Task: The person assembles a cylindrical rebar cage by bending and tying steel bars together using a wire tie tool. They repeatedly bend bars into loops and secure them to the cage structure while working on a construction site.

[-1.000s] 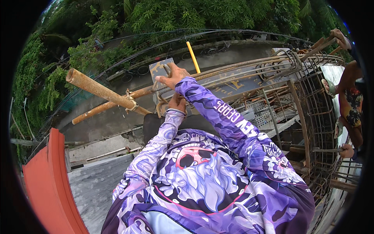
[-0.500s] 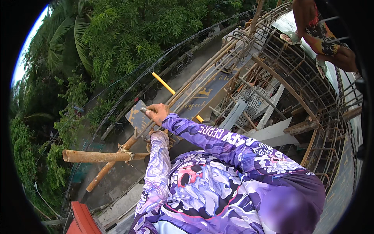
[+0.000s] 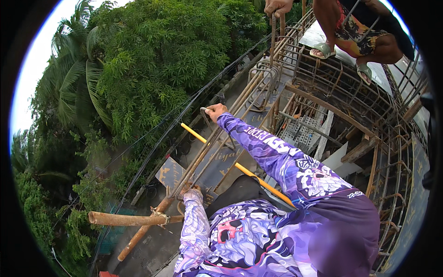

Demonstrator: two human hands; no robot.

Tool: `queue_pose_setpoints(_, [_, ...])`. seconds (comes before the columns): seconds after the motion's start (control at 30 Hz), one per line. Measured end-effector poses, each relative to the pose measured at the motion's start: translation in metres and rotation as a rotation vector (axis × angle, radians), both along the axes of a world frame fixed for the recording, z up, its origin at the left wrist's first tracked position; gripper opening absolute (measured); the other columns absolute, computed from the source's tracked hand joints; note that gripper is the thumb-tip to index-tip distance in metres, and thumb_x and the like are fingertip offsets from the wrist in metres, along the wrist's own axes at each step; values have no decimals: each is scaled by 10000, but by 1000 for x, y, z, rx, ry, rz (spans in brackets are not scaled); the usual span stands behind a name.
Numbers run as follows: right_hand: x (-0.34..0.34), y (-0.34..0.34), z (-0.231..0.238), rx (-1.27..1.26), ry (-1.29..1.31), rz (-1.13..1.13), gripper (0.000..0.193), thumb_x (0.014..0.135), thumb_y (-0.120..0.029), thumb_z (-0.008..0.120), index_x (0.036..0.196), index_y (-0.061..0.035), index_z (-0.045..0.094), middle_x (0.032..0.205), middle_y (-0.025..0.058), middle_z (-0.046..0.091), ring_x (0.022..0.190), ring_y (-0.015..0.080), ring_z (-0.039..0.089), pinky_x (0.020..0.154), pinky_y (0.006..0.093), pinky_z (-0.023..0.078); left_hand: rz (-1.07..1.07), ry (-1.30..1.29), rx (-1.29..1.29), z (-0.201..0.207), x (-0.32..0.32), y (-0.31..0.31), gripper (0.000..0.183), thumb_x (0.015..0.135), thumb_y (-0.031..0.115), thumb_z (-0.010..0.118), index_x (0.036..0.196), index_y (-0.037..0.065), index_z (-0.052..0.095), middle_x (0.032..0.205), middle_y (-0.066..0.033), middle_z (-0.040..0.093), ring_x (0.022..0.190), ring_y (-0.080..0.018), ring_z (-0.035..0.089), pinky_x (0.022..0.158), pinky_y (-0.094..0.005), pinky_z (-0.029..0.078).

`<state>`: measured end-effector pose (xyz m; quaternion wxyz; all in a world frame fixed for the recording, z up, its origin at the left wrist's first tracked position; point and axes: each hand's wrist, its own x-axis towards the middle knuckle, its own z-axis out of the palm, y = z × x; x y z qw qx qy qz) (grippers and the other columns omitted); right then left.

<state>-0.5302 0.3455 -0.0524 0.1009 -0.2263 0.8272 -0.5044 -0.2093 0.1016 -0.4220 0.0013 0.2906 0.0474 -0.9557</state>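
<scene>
The person's right hand [image 3: 216, 111] is stretched out ahead, its grip clenched around a thin bent piece of steel wire [image 3: 204, 110], grey and hooked, that pokes out just to the left of the fist. Right under that grip run the long steel bars [image 3: 203, 159], rusty brown and ribbed, lying side by side and slanting down toward the person. The left hand [image 3: 188, 190] sits at the near end of those same bars, fingers curled down onto them; whether its grip is fully closed I cannot tell, since the purple sleeve hides most of it. Just left of that hand two thick bamboo poles [image 3: 127, 218] cross, lashed together at the joint, their skin weathered orange-brown. Between the two hands a yellow rod [image 3: 194, 133] slants across below the bars. Well beyond the right grip, a cage of bent steel [image 3: 350, 106] stands, and another person's feet in green sandals [image 3: 323, 50] rest on top of it. Dense green trees [image 3: 152, 60] fill the drop beyond.
</scene>
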Motion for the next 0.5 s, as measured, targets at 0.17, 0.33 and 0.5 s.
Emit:
queue_pose_setpoints(0.17, [-114, 68, -1, 15, 51, -253, 313, 831, -315, 590, 1067, -122, 662, 1036, 128, 653, 997, 278, 608, 891, 357, 463, 660, -401, -221, 113, -53, 100, 190, 818, 246, 624, 921, 89, 592, 802, -26, 602, 710, -172, 571, 594, -363, 441])
queue_pose_setpoints(0.33, [-170, 123, 1, 155, 595, -720, 365, 812, -273, 603, 1120, -78, 609, 1156, 136, 594, 1055, 305, 563, 941, 371, 427, 540, -294, -209, 113, -41, 97, 273, 846, 320, 528, 992, 96, 584, 823, -66, 619, 706, -205, 575, 577, -408, 424])
queue_pose_setpoints(0.5, [-143, 160, 48, -618, 526, -991, 212, 872, -258, 530, 929, -77, 624, 825, 166, 635, 788, 346, 605, 713, 422, 472, 546, -285, -215, 69, -16, 81, 313, 851, 357, 536, 1030, 112, 611, 994, -25, 651, 879, -188, 603, 637, -370, 457])
